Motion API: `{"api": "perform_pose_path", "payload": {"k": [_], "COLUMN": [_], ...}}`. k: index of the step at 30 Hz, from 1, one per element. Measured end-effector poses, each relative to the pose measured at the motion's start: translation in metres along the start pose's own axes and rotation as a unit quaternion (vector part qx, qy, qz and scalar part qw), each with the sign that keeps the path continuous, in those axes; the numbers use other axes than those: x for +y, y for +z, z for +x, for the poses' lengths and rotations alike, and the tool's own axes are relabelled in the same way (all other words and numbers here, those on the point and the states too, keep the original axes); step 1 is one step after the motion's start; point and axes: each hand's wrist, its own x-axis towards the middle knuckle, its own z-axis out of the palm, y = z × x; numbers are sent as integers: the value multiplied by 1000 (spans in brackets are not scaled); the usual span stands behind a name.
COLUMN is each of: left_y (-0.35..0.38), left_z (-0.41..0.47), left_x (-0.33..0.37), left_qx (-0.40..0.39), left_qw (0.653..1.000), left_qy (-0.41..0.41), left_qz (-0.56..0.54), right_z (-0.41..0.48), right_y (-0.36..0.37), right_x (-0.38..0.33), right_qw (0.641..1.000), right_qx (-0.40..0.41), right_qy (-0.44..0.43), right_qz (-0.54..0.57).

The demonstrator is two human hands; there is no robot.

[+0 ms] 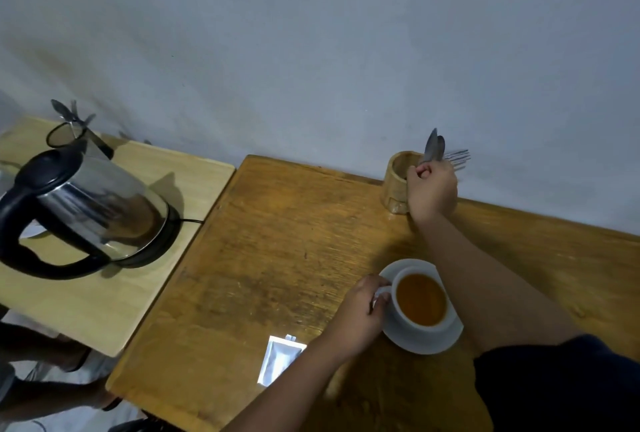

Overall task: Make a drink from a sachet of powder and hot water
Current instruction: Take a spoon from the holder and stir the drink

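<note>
A white cup [420,324] full of orange-brown drink stands on a white saucer [427,345] near the front of the brown table [277,241]. My left hand [360,314] grips the cup's handle. My right hand [431,189] reaches to the wooden cutlery holder [398,179] at the table's back edge and is closed around the handles of spoons [434,147] standing in it. Forks [457,155] stick out behind the hand. A torn silver sachet [280,359] lies flat on the table left of my left forearm.
A steel electric kettle [86,213] with a black handle sits on its base on a lighter side table [104,310] to the left. Behind it stands a black mesh holder [64,135] with utensils. A grey wall runs along the back.
</note>
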Motion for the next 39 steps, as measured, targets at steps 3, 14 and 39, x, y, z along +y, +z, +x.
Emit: {"api": "perform_pose_path", "payload": {"k": [3, 14, 39], "left_y": [0, -8, -13], "left_z": [1, -1, 3], "left_x": [0, 12, 13], "left_qx": [-4, -41, -72], "left_qw": [1000, 999, 997], "left_qy": [8, 20, -30], "left_qz": [1, 27, -17], "right_z": [-5, -14, -86], "right_y": [-15, -148, -159], "right_x": [-1, -49, 9], "right_qw": [998, 952, 874], "right_qx": [-9, -105, -371], "right_qy": [-60, -282, -139], "right_qz": [23, -45, -281]}}
